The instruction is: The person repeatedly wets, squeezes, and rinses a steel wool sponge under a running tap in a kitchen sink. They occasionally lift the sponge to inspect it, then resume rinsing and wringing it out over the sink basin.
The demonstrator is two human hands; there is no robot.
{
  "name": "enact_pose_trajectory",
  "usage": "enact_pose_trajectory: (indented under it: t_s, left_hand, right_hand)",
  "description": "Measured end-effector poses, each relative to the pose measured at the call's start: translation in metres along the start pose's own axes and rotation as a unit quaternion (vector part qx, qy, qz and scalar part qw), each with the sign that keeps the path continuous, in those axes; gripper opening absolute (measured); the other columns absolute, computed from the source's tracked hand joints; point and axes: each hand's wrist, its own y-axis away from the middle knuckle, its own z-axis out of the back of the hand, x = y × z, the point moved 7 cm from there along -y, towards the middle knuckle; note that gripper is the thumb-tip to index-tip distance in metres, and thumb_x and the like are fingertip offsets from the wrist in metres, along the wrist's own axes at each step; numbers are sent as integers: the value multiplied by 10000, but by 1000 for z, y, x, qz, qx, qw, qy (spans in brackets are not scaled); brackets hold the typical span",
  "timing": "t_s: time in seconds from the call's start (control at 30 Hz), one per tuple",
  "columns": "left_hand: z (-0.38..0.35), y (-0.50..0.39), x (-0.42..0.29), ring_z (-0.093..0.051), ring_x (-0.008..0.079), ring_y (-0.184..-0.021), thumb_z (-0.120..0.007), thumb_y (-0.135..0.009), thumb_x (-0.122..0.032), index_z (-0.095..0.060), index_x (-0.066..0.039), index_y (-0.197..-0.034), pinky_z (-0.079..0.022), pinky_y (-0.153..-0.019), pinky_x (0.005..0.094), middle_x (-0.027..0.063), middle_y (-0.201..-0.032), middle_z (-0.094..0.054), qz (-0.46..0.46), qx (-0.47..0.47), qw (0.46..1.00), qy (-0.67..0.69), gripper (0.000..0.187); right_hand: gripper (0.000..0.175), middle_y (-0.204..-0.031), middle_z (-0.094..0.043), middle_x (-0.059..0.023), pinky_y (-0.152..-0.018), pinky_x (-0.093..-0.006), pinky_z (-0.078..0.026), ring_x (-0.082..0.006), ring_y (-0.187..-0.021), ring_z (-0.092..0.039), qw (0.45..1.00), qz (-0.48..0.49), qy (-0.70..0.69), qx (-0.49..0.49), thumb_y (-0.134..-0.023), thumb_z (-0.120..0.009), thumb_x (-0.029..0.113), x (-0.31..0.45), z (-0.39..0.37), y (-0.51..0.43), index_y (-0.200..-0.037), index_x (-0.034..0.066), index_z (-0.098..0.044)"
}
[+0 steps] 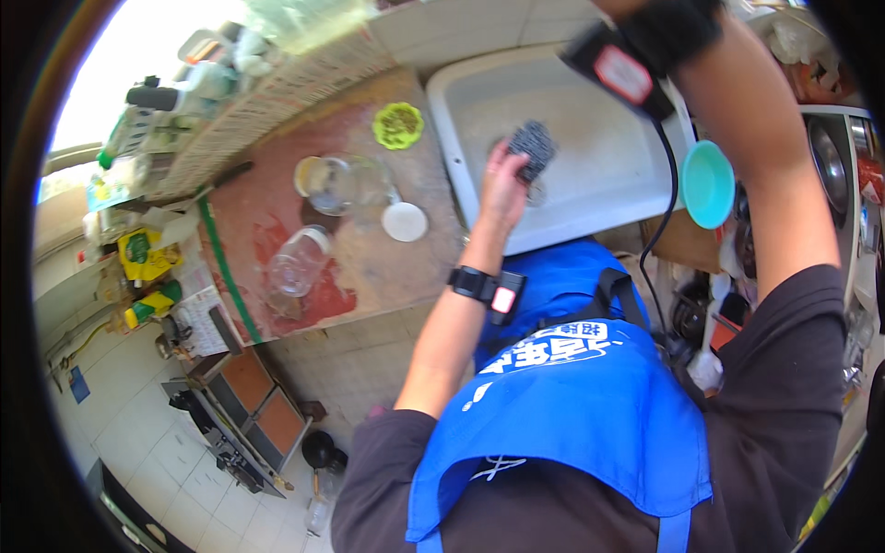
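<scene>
My left hand (505, 185) holds a dark grey scouring pad (532, 149) over the near left part of a white sink basin (594, 200). The basin's bottom looks brownish and stained. My right arm reaches up past the basin's right side, and its hand is cut off by the top edge of the picture. A black strap and a device with a cable sit at that wrist. A turquoise bowl (707, 184) stands just right of the basin.
Left of the basin, a worn red counter (373, 276) bears a clear plastic jar (301, 261), glass jars (328, 185), a white lid (404, 222) and a yellow-green scalloped dish (398, 126). Bottles crowd the windowsill. A shelf with metal bowls stands at the right.
</scene>
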Motion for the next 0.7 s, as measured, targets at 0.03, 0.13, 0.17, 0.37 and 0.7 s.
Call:
enact_pose_trajectory:
  t_s: [0.03, 0.13, 0.17, 0.37, 0.7]
  left_hand:
    - [-1, 2, -1, -575, 260, -1075, -464, -815, 34, -434, 3, -1267, -452, -967, 414, 144, -1183, -572, 9, -25, 999, 19, 454]
    - [-12, 3, -8, -561, 279, -1097, -453, -815, 54, -432, -6, -1275, -448, -970, 436, 155, -1196, -565, -14, -33, 998, 53, 465]
    - [-15, 2, -9, -558, 281, -1100, -452, -816, 55, -434, -8, -1273, -448, -972, 435, 157, -1198, -563, -29, -31, 998, 50, 462]
    - [-24, -11, 24, -557, 298, -1082, -474, -885, 7, -427, 7, -1196, -474, -940, 471, 168, -1179, -543, -16, -76, 997, 29, 315]
    - [-46, -31, 99, -605, 228, -968, -534, -915, -67, -442, 26, -1088, -543, -860, 431, 146, -1075, -577, 19, -165, 982, -86, 217]
  right_hand:
    - [425, -781, -647, -38, -680, -241, -532, -128, -718, -637, 999, -37, 4, -38, -959, -461, 403, -27, 23, 33, -962, 3, -605]
    - [367, -715, -594, 27, -606, -195, -463, -72, -625, -558, 981, -96, 47, -165, -912, -551, 425, -109, 88, 132, -902, 64, -614]
    - [329, -673, -546, 81, -551, -161, -400, -31, -555, -485, 975, -64, 83, -198, -879, -609, 445, -130, 104, 161, -851, 118, -624]
    - [284, -710, -547, 36, -582, -181, -399, -48, -629, -477, 920, -208, 36, -330, -815, -705, 367, -258, 179, 273, -805, 95, -624]
    - [201, -751, -584, 37, -652, -182, -420, -46, -687, -512, 937, -148, -7, -315, -864, -664, 264, -281, 230, 304, -871, 64, -651]
